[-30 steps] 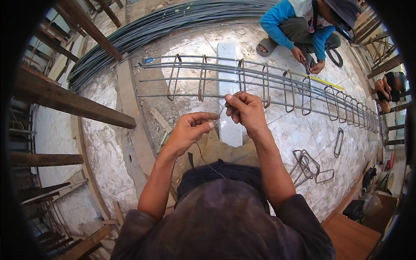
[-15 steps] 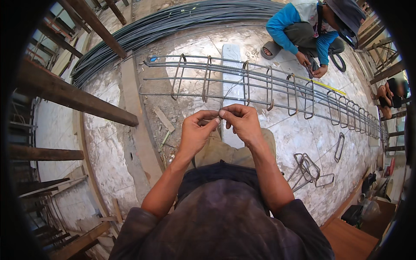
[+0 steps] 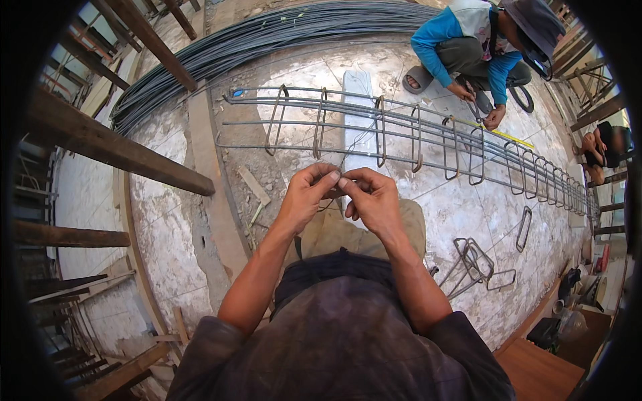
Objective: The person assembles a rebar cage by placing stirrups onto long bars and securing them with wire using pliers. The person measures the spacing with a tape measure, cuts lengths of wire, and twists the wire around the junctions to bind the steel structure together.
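Note:
Over my lap, the thumbs and fingertips of both hands meet in a pinch. My left hand point(image 3: 309, 195) and my right hand point(image 3: 376, 199) hold thin dark wire point(image 3: 345, 160) between them. Strands of it run up toward the bars and hang below my fingers; its ends are hard to make out. Just beyond my fingertips lies a long rebar cage point(image 3: 380, 130), its lengthwise bars passing through bent steel stirrups. Under the cage, near my hands, is a pale flat plank point(image 3: 360, 142).
Across the cage a crouching co-worker point(image 3: 438, 50) in blue sleeves holds a tool beside a yellow measuring tape point(image 3: 511, 138). Loose stirrups point(image 3: 476, 260) lie at my right. Bundled rebar point(image 3: 267, 33) spans the back. Wooden posts point(image 3: 127, 148) slant in at left. Another person point(image 3: 605, 144) sits far right.
My fingers have shifted their pinch slightly, and a loop of wire now shows below them. The co-worker's hands have moved a little, showing more of the tool.

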{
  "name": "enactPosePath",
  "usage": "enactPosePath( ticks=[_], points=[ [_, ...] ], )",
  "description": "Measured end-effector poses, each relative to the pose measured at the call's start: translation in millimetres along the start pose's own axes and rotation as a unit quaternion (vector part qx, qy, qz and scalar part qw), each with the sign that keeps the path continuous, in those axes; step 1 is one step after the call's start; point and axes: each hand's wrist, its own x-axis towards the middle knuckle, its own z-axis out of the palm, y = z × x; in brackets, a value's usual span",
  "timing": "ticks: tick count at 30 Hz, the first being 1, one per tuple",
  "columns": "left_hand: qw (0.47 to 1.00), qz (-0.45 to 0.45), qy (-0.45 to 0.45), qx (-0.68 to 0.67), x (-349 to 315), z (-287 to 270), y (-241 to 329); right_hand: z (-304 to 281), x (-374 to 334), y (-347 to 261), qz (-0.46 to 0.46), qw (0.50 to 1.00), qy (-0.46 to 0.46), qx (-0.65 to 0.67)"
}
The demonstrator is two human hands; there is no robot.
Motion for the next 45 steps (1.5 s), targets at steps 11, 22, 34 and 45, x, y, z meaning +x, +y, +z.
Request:
enactPosePath(
  ticks=[11, 22, 34, 45],
  points=[
    [0.976, -0.067, 0.0, -0.207, -4.3, 14.5, -1.3, -7.5, 4.5, 9.9, -0.032, 0.978, 0.013, 0.204],
    [0.983, -0.033, 0.069, -0.164, -11.6, 19.7, -10.0, -9.8, 12.0, 15.0, -0.005, 0.981, -0.031, 0.193],
    [0.991, -0.11, 0.035, -0.07, -10.6, 22.1, -17.1, -8.7, 15.3, 37.4, -0.098, 0.993, 0.042, 0.059],
    [0.973, -0.096, 0.04, -0.208, -13.2, 33.6, -26.7, -22.8, -21.6, 27.3, -0.116, 0.973, 0.001, 0.198]
  ],
)
